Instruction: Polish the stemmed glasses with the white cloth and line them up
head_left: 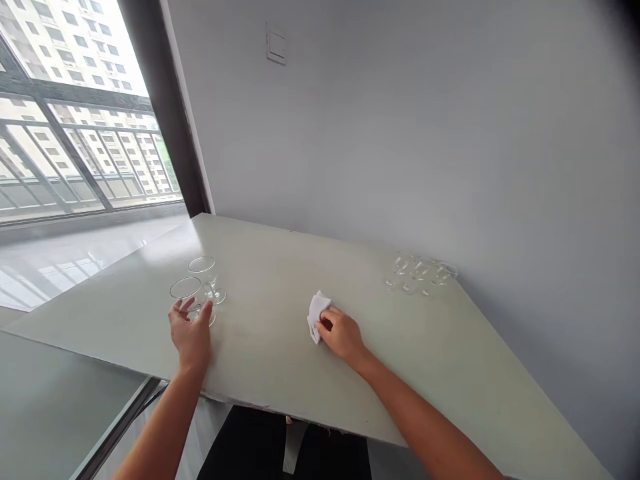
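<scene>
1. The left hand (191, 337) is partly open, its fingers spread and curved around the stem of the near glass (186, 288). The thumb and fingers sit on either side of the stem, just under the bowl. The glass stands on the tabletop (265, 373), and its foot shows just behind the hand.
2. The right hand (343, 333) has its fingers close together, pressing a folded white cloth (317, 317) down on the tabletop. The cloth sticks out past the fingertips on the side toward the left hand.
3. A far glass (202, 265) stands just behind the near one, nearly touching it, with its foot on the tabletop. Well to the right, a group of glasses (420, 275) stands near the wall (400, 133), far from both hands.
4. Nothing stands between the hands, only bare tabletop. A window (75, 133) is to the left, and a switch plate (276, 45) is high on the wall.
5. The left hand hides the near glass's stem. The group is too faint to count, and the cloth's underside is hidden.
</scene>
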Demonstrator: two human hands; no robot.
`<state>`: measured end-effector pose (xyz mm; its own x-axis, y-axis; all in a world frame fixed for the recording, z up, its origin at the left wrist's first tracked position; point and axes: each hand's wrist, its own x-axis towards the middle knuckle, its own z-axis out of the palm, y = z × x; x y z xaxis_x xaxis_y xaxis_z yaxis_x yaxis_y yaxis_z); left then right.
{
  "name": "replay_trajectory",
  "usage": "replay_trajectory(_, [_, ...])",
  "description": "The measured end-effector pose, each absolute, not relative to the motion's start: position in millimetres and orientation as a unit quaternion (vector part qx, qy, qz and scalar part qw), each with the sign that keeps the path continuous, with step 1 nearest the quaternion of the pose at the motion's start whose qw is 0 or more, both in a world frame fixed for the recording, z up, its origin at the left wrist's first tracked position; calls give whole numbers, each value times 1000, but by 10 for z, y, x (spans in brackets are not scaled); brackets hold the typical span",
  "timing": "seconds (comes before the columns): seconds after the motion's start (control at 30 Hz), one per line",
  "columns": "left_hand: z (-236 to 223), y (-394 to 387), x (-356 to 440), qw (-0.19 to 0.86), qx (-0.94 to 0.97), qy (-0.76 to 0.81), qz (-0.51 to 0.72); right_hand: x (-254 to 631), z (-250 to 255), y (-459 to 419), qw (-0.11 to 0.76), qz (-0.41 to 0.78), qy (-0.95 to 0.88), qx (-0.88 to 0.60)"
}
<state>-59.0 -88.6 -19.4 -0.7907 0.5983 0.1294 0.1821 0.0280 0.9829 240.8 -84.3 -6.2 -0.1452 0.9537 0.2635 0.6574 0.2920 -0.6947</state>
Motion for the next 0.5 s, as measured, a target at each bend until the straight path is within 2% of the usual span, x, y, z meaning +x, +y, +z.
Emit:
replay_trajectory(0.1, [-161,-879,-570,189,288,673,655,2511,84,-858,482,396,-597,-504])
replay_trajectory(0.2, [-110,-934,-391,149,357,675,629,2638,282,-917,568,514,-444,-464])
replay_trajectory(0.37, [-37,-958,145,133,559,611,545,2676,670,-1129,636,507,-392,-429])
replay_trajectory(0.43, [-29,-924,345,118,632,580,500,2575,786,-1229,633,473,-429,-437])
replay_trajectory(0.5, [-12,-888,496,79,694,546,463,2450,843,-1311,593,418,-520,-451])
